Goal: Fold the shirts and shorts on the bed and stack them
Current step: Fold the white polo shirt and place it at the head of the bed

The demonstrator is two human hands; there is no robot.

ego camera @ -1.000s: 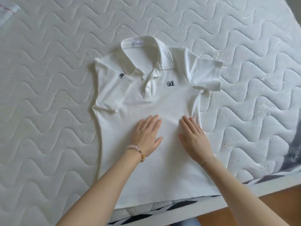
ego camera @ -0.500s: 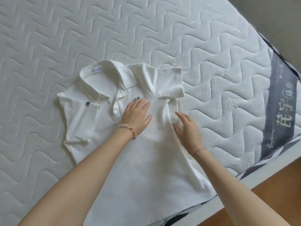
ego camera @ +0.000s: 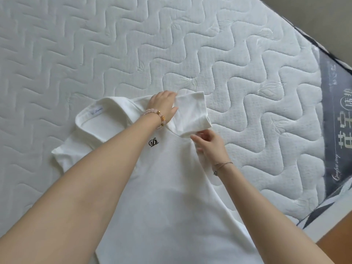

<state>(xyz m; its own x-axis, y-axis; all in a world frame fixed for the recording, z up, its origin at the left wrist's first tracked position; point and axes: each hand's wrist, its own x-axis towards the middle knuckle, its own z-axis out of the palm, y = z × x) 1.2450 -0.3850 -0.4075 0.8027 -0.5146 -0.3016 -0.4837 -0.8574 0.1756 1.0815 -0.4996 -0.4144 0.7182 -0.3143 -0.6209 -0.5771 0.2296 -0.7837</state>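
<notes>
The polo shirt [ego camera: 171,187] is matt white knit cloth, finely grained. The mattress [ego camera: 133,44] is matt quilted cloth, wave-stitched, with a smoother grey band [ego camera: 335,130] along its right edge. The bead bracelet [ego camera: 152,112] looks glossy.

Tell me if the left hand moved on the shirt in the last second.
Yes. The left hand was below the chest logo; now it lies beyond it, by the sleeve.

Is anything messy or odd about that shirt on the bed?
Nothing spilled or damaged. The white polo shirt lies face up on the quilted white mattress; only one sleeve is rumpled, gripped by the left hand and pinched by the right hand.
</notes>
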